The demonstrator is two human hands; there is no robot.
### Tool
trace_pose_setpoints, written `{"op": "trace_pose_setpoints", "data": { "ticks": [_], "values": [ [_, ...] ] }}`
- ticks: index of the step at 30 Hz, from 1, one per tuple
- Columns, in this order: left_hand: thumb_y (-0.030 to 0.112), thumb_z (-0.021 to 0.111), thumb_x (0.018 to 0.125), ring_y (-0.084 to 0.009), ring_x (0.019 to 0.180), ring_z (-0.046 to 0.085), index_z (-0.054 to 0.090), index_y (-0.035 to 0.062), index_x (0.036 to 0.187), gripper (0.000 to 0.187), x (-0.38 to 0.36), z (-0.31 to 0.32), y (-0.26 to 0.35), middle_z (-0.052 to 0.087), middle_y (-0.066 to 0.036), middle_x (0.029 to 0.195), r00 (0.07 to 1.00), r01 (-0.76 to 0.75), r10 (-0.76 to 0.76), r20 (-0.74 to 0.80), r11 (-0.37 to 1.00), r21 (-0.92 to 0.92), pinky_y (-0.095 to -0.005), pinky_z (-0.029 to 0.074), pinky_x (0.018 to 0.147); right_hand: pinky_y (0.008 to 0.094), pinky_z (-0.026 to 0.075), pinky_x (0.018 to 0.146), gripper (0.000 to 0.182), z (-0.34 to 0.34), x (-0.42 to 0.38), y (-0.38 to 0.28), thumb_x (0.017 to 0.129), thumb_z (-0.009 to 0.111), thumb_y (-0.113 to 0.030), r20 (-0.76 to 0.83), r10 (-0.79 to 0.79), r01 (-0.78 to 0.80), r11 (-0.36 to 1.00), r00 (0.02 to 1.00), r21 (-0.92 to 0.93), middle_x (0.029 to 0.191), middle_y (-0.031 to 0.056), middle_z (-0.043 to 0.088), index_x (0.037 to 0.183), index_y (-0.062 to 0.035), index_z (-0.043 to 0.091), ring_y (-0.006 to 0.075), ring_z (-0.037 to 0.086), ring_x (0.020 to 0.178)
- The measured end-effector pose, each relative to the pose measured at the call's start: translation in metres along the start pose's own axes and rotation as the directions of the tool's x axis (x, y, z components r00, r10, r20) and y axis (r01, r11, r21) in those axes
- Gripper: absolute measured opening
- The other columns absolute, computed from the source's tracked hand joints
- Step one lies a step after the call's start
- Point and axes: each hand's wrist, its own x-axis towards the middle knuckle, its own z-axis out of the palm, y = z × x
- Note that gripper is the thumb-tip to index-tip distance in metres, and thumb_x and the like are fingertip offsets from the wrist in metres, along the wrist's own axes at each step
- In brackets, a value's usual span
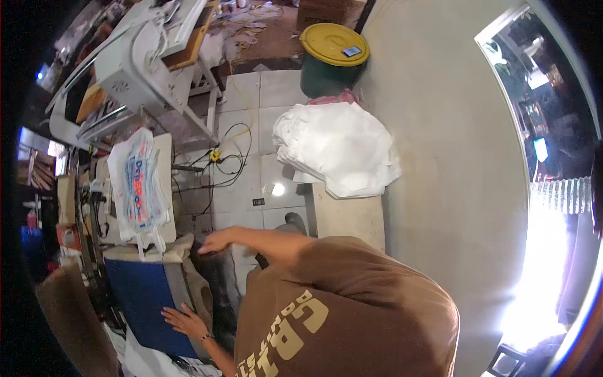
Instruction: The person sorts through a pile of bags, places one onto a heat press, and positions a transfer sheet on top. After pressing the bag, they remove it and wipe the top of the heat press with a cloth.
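A blue fabric panel with a grey-beige border lies at the lower left, its beige cloth edge bunched along the top. My left hand, with a dark bracelet at the wrist, rests flat on the blue panel with its fingers spread. Past the panel's upper corner, my right hand reaches out beside the bunched cloth, fingers loosely extended and pointing down. Just beyond the cloth, a pile of white printed plastic bags lies on a pale board.
White sheets are stacked on a pale bench along the wall. Behind them stands a green bin with a yellow lid, a phone on top. Black cables lie on the tiles near a white machine on a stand.
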Motion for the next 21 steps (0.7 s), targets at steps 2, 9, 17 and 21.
{"op": "trace_pose_setpoints", "data": {
  "ticks": [2,9,17,21],
  "values": [
    [0.06,0.027,0.1,-0.0401,0.148,0.012,0.016,0.0114,0.156,0.075,-0.004,-0.002,-0.002,0.01,-0.016,0.162,0.997,0.03,-0.033,0.067,0.998,0.052,-0.0574,0.019,0.116,0.046,0.049,0.064,0.065,-0.014,-0.054,0.1,0.092,0.047,-0.063,-0.242,0.156,-0.177,0.982,0.958,-0.068,0.085,0.0146,0.067,0.092,-0.0015,0.068,0.0254,0.06,0.073],
    [0.061,0.031,0.099,-0.0407,0.145,0.021,0.024,0.0073,0.154,0.077,-0.01,-0.013,-0.008,0.016,-0.023,0.159,0.994,-0.028,0.009,0.106,0.984,0.178,-0.0513,0.026,0.115,0.0458,0.047,0.094,0.057,-0.045,-0.34,0.306,0.084,0.068,-0.046,-0.677,0.716,-0.363,0.593,-0.169,0.719,0.114,0.023,0.063,0.121,-0.0035,0.059,0.0367,0.058,0.112],
    [0.045,0.062,0.092,-0.0445,0.105,0.06,0.053,-0.0062,0.127,0.063,0.003,-0.067,0.023,0.062,-0.027,0.121,0.92,-0.176,0.166,0.354,0.984,-0.004,-0.0493,0.046,0.089,0.0501,0.04,0.107,0.117,-0.059,-0.483,0.388,0.062,0.083,-0.057,-0.264,0.744,-0.16,0.211,-0.613,0.964,0.144,0.0262,0.037,0.148,-0.0014,0.027,0.043,0.041,0.131],
    [0.048,0.061,0.092,-0.0413,0.114,0.055,0.046,-0.0055,0.133,0.069,0.002,-0.081,0.061,0.056,-0.027,0.129,0.838,-0.205,0.105,0.535,0.97,0.13,-0.0472,0.043,0.095,0.047,0.039,0.107,0.109,-0.06,-0.498,0.403,0.062,0.091,-0.036,-0.119,0.804,0.095,0.212,-0.582,0.973,0.139,0.0283,0.044,0.14,0.0104,0.031,0.0368,0.046,0.129]
  ]
}}
